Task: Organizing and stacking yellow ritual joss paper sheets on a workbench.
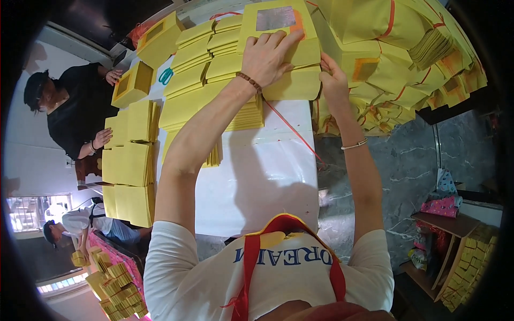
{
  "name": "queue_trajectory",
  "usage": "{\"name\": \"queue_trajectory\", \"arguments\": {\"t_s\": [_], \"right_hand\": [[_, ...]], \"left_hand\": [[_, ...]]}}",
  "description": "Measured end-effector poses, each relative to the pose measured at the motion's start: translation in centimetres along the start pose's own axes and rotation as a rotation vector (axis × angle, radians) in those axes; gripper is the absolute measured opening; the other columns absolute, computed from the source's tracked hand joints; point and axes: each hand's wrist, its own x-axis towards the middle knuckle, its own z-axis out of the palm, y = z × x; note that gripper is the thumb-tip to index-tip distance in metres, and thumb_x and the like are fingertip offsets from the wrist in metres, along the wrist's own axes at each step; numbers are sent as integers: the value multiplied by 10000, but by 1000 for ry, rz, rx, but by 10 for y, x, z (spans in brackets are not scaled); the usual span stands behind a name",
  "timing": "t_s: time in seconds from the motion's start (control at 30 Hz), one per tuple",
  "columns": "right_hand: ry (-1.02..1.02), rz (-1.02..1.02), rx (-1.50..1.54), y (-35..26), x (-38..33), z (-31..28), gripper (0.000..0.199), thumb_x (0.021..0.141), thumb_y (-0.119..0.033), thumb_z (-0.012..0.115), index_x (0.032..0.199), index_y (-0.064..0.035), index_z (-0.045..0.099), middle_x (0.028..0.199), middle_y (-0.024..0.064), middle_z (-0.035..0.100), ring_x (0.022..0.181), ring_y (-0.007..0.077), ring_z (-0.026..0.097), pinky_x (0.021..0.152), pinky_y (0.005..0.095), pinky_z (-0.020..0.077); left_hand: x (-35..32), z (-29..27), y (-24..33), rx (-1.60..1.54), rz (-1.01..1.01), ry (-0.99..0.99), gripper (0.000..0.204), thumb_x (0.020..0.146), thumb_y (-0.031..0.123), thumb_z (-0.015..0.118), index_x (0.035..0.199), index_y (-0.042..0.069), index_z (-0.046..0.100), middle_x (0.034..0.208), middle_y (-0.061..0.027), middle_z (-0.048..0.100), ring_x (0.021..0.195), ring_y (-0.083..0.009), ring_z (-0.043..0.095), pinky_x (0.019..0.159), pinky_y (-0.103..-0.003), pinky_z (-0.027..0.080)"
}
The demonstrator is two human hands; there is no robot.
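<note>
- Left hand (270, 56): laid flat, fingers spread, palm down on top of a stack (289, 64) of yellow paper sheets at the far edge of the table (257, 176); it presses the stack without closing round it; a bead bracelet (249, 82) sits at the wrist
- Right hand (334, 80): set against the right side of the same stack, fingers bent at its edge; whether they close on sheets cannot be told; a thin bangle (354, 144) circles the forearm
- Stack: it rests on lower yellow piles (214, 101) that cover the far half of the table; its top sheet (278, 21) bears a silver square and an orange mark
- Red string (292, 128): runs from under the stack, across the white tabletop, to the right edge
- Bundles (407, 59): a large heap of yellow packs tied with red bands, just beyond the right edge, close to the right hand
- Scissors (166, 76): teal-handled, lying near the far left corner among the piles
- Left row (131, 166): further yellow stacks lined along the left edge
- Second person (75, 112): in black, at the left edge, hands on a yellow stack (131, 85) there
- Third person (80, 224): in white, lower left, beside small yellow blocks (115, 283)
- Shelf (455, 224): wooden, lower right, well apart from the table
</note>
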Motion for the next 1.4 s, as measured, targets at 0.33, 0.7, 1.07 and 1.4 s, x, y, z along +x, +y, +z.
{"name": "queue_trajectory", "arguments": {"t_s": [0.33, 0.7, 1.07, 1.4], "right_hand": [[46, 102, 134, 3, -3, -4, 459, 787, 2, 425, 1241, 59, 459, 1120, 107, 574, 1000, 152, 538, 879, 254, 402], [84, 340, 247, 9, 4, -18, 514, 787, -94, 604, 1255, 0, 413, 897, 52, 578, 655, 87, 555, 482, 192, 375], [-26, 355, -19, -4, 33, -17, 579, 754, -77, 662, 1257, -5, 385, 707, 24, 562, 526, 57, 434, 422, 195, 304], [22, 282, -56, 0, 40, -14, 476, 769, -74, 668, 1173, 7, 429, 757, 53, 604, 515, 62, 421, 446, 190, 327]], "left_hand": [[-5, 5, -1, 114, 116, 55, 812, 640, 357, 731, 1352, 280, 347, 1098, -44, 515, 933, -213, 502, 750, -368, 369], [2, 5, -8, 177, 169, 31, 799, 644, 373, 723, 1349, 301, 354, 1130, -56, 516, 952, -212, 518, 743, -368, 394], [8, -2, -12, 133, 147, 21, 806, 643, 375, 716, 1354, 299, 344, 1107, -70, 530, 947, -222, 526, 710, -369, 405], [10, -1, -13, 90, 115, 46, 806, 645, 362, 714, 1355, 285, 343, 1115, -63, 527, 945, -228, 521, 715, -373, 401]]}}
